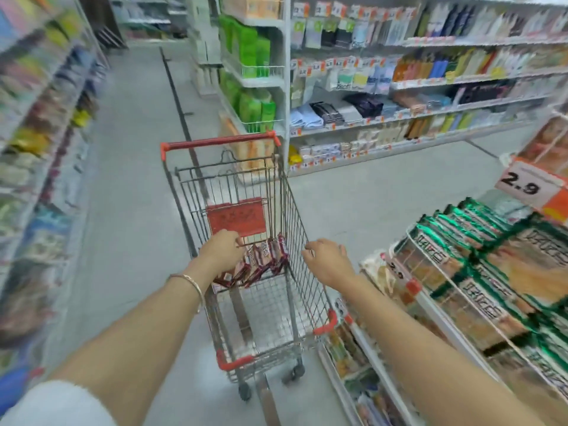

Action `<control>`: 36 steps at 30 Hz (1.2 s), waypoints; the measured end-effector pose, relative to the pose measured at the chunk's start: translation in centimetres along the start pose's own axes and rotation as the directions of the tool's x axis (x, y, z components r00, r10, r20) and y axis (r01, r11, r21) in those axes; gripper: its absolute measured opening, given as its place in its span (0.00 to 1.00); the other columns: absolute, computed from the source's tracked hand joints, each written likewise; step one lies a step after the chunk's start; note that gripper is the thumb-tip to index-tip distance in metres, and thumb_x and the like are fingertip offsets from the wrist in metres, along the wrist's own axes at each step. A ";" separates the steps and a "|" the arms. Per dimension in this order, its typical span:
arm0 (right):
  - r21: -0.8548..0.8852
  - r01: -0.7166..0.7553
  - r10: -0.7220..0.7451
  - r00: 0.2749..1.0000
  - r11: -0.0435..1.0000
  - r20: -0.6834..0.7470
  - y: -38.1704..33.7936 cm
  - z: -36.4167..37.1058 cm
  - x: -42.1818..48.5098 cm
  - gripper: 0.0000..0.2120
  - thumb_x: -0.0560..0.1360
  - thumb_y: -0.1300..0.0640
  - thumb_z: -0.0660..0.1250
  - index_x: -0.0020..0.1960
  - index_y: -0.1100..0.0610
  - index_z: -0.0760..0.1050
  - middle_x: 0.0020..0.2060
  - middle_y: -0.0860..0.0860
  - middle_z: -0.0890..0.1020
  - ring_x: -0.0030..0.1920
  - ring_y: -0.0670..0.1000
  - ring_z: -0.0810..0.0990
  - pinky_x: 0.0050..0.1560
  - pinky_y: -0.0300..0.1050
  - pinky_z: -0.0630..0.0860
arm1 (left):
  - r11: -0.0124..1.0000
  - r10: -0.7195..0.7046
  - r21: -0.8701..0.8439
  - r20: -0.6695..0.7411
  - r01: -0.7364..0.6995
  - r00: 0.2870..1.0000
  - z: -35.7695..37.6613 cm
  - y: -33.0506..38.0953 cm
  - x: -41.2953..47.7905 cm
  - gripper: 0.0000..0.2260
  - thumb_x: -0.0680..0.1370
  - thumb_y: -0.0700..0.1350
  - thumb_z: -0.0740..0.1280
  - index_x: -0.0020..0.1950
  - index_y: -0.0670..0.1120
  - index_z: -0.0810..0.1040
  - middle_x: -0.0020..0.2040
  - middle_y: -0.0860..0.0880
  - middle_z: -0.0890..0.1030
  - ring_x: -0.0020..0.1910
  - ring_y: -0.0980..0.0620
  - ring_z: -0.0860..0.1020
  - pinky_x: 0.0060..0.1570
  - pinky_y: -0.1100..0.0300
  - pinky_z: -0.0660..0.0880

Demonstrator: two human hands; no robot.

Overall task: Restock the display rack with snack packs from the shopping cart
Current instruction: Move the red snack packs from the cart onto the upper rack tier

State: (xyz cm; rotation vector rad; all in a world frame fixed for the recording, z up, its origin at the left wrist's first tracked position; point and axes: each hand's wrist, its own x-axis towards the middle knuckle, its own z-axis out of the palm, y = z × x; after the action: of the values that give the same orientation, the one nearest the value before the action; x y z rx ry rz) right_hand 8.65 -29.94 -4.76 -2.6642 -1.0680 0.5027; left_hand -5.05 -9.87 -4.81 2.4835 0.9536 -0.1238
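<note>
Now our left hand (221, 250), a thin gold bangle (192, 284) on its wrist, reaches into the grey wire shopping cart with red plastic corners (307, 287). Its fingers curl downward. The dark red glossy snack packs (264, 262) lie heaped just beneath the fingertips, on the cart's raised far shelf. We cannot tell whether the fingers grip one. Our right hand (329, 259) has its fingers curled over the top wire of the cart's right wall. Just right of that hand stands the white wire display rack (436, 305), stacked with green-edged tan packs (479, 272).
</note>
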 end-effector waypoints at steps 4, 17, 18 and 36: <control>0.047 -0.014 0.006 0.988 0.999 0.156 -1.0 4.2 5.6 0.20 0.84 0.49 0.54 0.69 0.56 0.74 0.66 0.57 0.76 0.68 0.58 0.72 0.72 0.58 0.62 | 0.992 -0.102 -0.067 0.073 0.107 0.992 2.1 -3.8 3.0 0.07 0.78 0.40 0.63 0.50 0.44 0.81 0.52 0.45 0.81 0.54 0.44 0.80 0.53 0.54 0.77; 0.173 -0.219 0.117 0.879 0.960 0.463 -0.2 16.6 18.2 0.17 0.84 0.52 0.52 0.57 0.57 0.77 0.56 0.54 0.80 0.61 0.61 0.76 0.66 0.54 0.70 | 0.940 -0.230 -0.197 0.240 0.279 0.943 8.5 -9.4 14.7 0.10 0.81 0.40 0.62 0.57 0.43 0.82 0.58 0.46 0.80 0.59 0.46 0.77 0.63 0.54 0.74; 0.184 -0.243 0.134 0.876 0.952 0.463 -0.1 17.3 18.8 0.16 0.83 0.52 0.52 0.47 0.56 0.76 0.47 0.53 0.80 0.56 0.61 0.78 0.60 0.52 0.72 | 0.942 -0.225 -0.188 0.267 0.280 0.937 9.0 -9.8 15.7 0.09 0.81 0.40 0.62 0.54 0.44 0.82 0.53 0.46 0.79 0.54 0.47 0.77 0.57 0.55 0.75; 0.636 -0.742 0.550 0.628 0.211 0.550 -2.0 28.3 30.3 0.26 0.78 0.58 0.69 0.73 0.63 0.65 0.65 0.57 0.76 0.58 0.54 0.78 0.63 0.49 0.74 | 0.965 -0.158 -0.096 0.530 0.244 0.833 15.2 -15.0 31.2 0.15 0.77 0.37 0.60 0.30 0.47 0.70 0.31 0.50 0.70 0.30 0.51 0.66 0.33 0.57 0.65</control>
State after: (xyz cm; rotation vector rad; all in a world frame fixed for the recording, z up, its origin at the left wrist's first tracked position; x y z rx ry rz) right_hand 16.69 -5.00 -36.93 -1.9764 0.4247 1.1201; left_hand 9.96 11.86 -31.91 2.0265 0.9344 -0.7225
